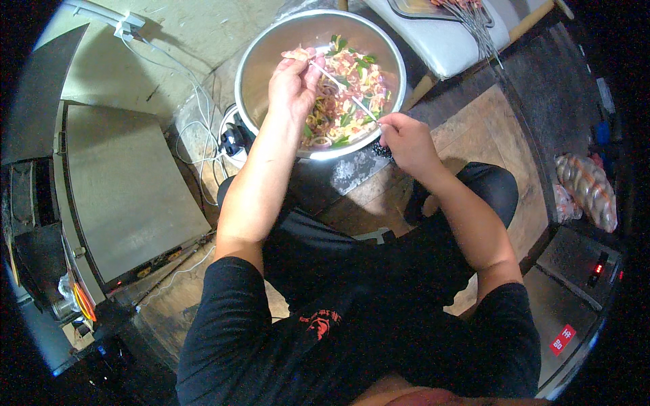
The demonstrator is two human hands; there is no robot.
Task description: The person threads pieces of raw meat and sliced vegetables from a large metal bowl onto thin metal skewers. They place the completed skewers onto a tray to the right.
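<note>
A large round metal basin (259,101) stands before me. Inside it lies raw cut meat (363,78) mixed with green leaves and sliced onion. Over the basin's left side, my left hand (294,83) pinches a pale piece of raw meat (298,53) in its fingertips. At the basin's near right rim, my right hand (409,142) grips the end of a thin skewer (365,108). The skewer slants up and left across the basin, its far end reaching my left fingers. Whether its tip is inside the meat is hard to see.
At the upper right, a tray (431,11) with meat and several metal skewers (475,33) rests on a white surface (431,43). Loose cables (203,116) hang beside a power strip (129,25) on the left. Metal-fronted appliances (132,188) flank me; plastic-wrapped food (589,190) lies far right.
</note>
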